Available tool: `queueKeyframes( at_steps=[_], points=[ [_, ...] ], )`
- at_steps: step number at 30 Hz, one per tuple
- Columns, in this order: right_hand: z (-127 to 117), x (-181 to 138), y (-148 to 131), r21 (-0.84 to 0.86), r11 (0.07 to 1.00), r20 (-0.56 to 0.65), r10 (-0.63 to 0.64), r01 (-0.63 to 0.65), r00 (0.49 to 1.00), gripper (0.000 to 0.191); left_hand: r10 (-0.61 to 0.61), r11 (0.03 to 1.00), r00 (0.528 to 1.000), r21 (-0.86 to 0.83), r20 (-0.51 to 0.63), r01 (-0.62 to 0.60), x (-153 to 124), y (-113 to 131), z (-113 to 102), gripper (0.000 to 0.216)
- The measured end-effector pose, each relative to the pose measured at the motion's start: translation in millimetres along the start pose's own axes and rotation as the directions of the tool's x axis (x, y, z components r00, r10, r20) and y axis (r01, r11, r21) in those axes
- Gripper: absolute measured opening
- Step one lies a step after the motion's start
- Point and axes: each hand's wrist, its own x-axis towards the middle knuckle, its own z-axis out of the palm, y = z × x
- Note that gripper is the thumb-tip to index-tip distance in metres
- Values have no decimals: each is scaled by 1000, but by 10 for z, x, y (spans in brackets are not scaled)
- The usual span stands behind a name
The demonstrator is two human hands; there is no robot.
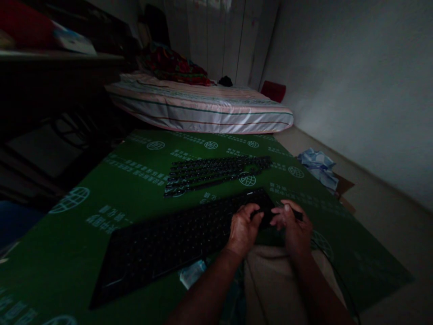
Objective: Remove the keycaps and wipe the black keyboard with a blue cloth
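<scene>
A black keyboard (162, 234) lies at a slant across the green sheet, its key area dotted with small pale specks and its key caps apparently off. My left hand (244, 228) is over its right end, thumb and forefinger curled toward each other; anything between them is too dark to make out. Just to the right, my right hand (297, 228) is closed around a short dark object (298, 215), its kind unclear. The two sets of fingertips are close but apart. Beyond the keyboard, loose black key caps (209, 171) are laid out in rows.
Green printed sheeting (128, 180) covers the work surface. A small bluish-white packet (192, 273) lies by the keyboard's near edge. Beige fabric (267, 275) and a thin dark cable (341, 275) are near my forearms. A bed (209, 110) stands behind; crumpled cloth (318, 164) lies at right.
</scene>
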Motion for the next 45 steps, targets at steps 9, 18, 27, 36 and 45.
queueKeyframes(
  at_steps=[9,18,27,36,45],
  points=[
    [-93,26,-148,-22,991,18,-134,134,991,31,-109,960,994,-263,-23,99,15,15,-7,9],
    [-134,143,-268,-232,622,616,-501,748,608,22,-99,914,995,-396,-9,87,23,57,-53,12],
    [-78,301,-221,-150,449,805,-462,881,373,32,-88,907,995,-408,52,102,19,102,-127,15],
    [-34,473,-233,-37,517,863,-414,855,288,27,-117,869,986,-469,115,157,23,167,-176,10],
    [-57,1042,-145,-134,532,819,-416,836,395,14,-184,951,983,-249,30,185,-29,105,-150,34]
  ],
)
